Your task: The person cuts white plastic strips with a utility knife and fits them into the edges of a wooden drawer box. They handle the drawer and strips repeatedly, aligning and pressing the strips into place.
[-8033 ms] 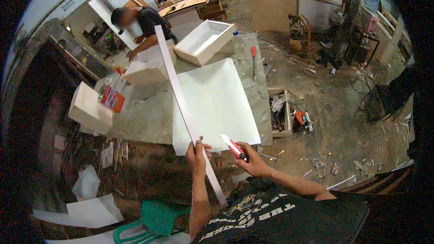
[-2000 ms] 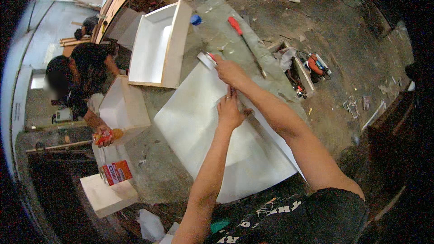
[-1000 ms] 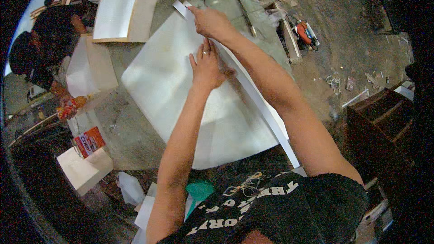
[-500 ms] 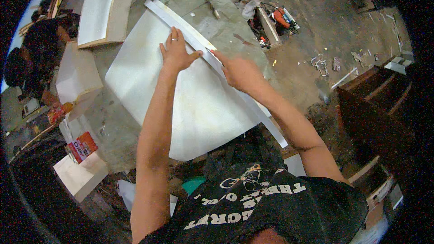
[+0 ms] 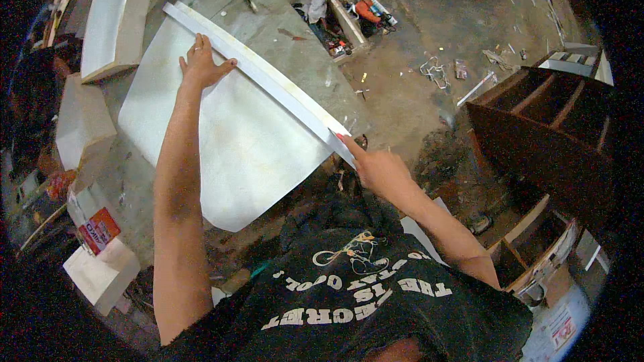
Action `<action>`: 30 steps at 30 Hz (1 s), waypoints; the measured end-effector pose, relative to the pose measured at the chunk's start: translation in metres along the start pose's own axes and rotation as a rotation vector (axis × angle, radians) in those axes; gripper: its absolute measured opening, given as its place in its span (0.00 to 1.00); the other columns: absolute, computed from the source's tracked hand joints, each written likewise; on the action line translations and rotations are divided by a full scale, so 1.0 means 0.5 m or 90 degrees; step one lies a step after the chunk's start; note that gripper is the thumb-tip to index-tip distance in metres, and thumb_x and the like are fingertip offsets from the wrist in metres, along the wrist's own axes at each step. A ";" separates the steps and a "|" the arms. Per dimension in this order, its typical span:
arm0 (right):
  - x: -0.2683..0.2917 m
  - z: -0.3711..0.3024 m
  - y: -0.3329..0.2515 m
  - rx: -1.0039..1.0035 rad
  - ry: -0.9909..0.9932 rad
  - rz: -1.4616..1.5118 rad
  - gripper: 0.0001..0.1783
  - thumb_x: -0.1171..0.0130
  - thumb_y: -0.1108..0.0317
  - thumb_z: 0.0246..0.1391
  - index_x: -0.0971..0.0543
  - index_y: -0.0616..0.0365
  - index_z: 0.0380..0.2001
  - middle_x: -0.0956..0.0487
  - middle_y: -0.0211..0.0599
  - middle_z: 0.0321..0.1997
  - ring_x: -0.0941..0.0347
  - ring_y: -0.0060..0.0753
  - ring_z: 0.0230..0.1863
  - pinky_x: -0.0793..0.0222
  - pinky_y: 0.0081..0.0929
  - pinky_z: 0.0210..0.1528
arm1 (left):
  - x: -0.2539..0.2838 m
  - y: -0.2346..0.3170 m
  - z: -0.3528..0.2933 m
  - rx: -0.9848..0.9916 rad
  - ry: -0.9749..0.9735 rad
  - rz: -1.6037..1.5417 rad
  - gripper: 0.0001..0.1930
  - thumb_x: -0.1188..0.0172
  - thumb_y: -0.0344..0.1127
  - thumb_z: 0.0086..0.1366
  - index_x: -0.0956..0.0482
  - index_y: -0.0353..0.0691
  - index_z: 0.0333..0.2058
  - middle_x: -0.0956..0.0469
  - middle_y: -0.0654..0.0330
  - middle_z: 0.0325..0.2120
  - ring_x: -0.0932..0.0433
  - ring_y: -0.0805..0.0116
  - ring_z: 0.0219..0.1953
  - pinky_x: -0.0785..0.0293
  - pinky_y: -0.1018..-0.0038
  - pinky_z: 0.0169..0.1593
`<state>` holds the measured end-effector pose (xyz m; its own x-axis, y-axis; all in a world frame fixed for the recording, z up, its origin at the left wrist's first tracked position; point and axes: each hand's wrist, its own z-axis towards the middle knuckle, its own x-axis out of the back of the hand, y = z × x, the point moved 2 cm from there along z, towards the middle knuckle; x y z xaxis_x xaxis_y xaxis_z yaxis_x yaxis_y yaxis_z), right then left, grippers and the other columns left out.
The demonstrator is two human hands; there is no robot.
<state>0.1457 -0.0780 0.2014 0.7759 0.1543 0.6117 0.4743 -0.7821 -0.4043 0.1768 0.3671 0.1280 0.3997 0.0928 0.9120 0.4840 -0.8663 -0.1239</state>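
A large white sheet lies on the grey work surface, with a long white straightedge laid slantwise along its far right edge. My left hand presses on the straightedge near its far end, fingers and thumb spread. At the near right end, by the sheet's corner, my right hand is closed around a slim red cutter knife. The knife's dark tip touches the straightedge's side; most of its handle is hidden in my fingers.
White open boxes stand at the left, near a person in dark clothes. A red box rests by a white block. A tool crate sits beyond the work surface. Brown shelving stands at the right.
My right hand has drawn the knife along the straightedge toward me, to its near end. The left hand stays pressed on the straightedge. The whole view has shifted, so things appear further left.
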 end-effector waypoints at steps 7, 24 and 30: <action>-0.030 -0.231 0.186 -0.181 0.065 0.026 0.32 0.40 0.58 0.60 0.35 0.40 0.67 0.19 0.54 0.31 0.20 0.60 0.33 0.24 0.50 0.36 | 0.006 -0.003 0.014 0.001 -0.030 -0.005 0.66 0.33 0.71 0.50 0.58 0.31 0.72 0.59 0.46 0.74 0.52 0.45 0.74 0.58 0.39 0.71; -0.137 0.089 0.150 0.003 0.472 0.404 0.20 0.29 0.57 0.49 0.26 0.60 0.29 0.22 0.52 0.30 0.25 0.56 0.32 0.31 0.46 0.35 | -0.150 0.402 -0.503 -0.176 0.282 -0.409 0.30 0.35 0.46 0.59 0.28 0.42 0.59 0.27 0.51 0.51 0.29 0.48 0.52 0.34 0.53 0.56; -0.125 0.118 0.124 0.122 0.553 0.348 0.25 0.27 0.50 0.47 0.26 0.61 0.29 0.23 0.52 0.25 0.26 0.58 0.30 0.33 0.46 0.32 | -0.141 0.415 -0.523 -0.221 0.275 -0.330 0.25 0.35 0.47 0.59 0.23 0.47 0.55 0.27 0.54 0.55 0.30 0.52 0.56 0.34 0.55 0.57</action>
<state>0.1514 -0.1005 0.0978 0.3740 -0.7388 0.5606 0.2651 -0.4941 -0.8280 0.0455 0.0526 0.1403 -0.1874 0.3908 0.9012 0.2258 -0.8757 0.4268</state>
